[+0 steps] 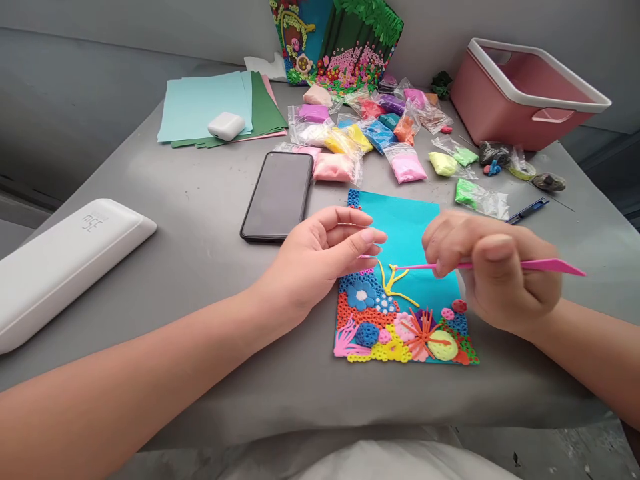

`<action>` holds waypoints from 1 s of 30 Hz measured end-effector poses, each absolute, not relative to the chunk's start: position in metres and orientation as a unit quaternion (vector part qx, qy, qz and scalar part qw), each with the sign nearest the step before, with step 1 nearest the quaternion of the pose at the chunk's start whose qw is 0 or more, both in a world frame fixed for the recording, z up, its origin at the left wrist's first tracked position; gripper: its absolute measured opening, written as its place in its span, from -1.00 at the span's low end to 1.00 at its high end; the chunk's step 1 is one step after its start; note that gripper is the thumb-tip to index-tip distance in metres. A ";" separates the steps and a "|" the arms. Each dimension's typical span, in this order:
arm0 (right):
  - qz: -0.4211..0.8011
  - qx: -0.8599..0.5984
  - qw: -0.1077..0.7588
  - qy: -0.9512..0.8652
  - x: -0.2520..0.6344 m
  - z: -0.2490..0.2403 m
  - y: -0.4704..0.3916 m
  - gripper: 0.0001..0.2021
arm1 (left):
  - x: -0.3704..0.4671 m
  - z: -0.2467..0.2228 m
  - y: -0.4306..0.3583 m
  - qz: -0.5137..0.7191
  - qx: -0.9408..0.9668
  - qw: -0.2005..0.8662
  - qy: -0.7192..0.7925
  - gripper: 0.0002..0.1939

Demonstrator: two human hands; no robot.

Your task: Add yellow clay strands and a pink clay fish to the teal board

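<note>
My right hand [500,270] is closed round a pink clay modelling tool [550,266]. The tool's thin tip touches or hovers just over the branching yellow clay strands [391,283]; I cannot tell which. These strands lie on a blue card [400,213], whose lower part carries clay dots, a blue flower [361,294], a red-orange spiky piece [425,335] and a pale yellow disc [443,345]. Over the card's left side rests my left hand [320,257], its fingers loosely curved and apart, with nothing visible in them. It hides part of the card's left edge.
A phone [277,195] lies left of the card. Behind are several bags of coloured clay [407,165], a pink bin [500,100], and a finished-looking clay picture [340,47]. Coloured paper [195,100] bears a white earbud case [227,125]. A white power bank [70,267] sits far left; a blue cutter [527,210] lies right.
</note>
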State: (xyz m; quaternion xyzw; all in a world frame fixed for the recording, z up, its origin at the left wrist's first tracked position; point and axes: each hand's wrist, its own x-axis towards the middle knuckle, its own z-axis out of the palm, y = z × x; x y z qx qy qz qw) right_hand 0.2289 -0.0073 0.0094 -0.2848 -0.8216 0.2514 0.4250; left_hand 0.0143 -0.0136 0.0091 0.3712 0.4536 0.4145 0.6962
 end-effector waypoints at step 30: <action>0.247 -0.220 0.304 -0.893 0.223 -0.001 0.000 -0.63 | 0.015 0.010 -0.017 0.418 0.500 0.621 0.436 -0.89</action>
